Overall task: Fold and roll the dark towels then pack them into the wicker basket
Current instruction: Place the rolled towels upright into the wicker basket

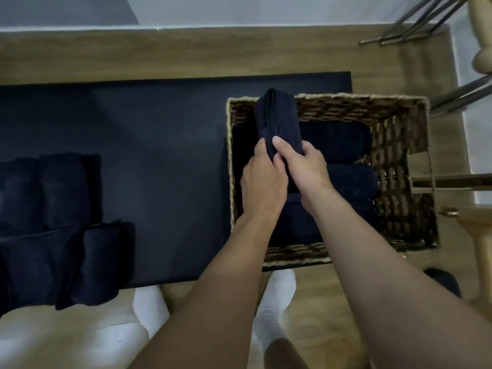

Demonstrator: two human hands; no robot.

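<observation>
Over the 11 o'clock corner of the wicker basket [372,98], clutching one rolled dark towel [277,115] by its near end with the left grip [262,182] and the right grip [306,169] together, curling fingers tight round the cloth. Pointing the roll's long axis from 6 to 12 o'clock, away from both grips and out past the far rim. Probably needing lowering into the slot at 9 o'clock beside the packed rolls [343,139]. Leaving more rolled towels [64,190] on the table [165,145] at 9 o'clock. Finding no readable writing anywhere.

Likely a home room. Wood floor [186,54] lies beyond the right grip [303,166]; white socks [275,294] stand nearer than it.
</observation>
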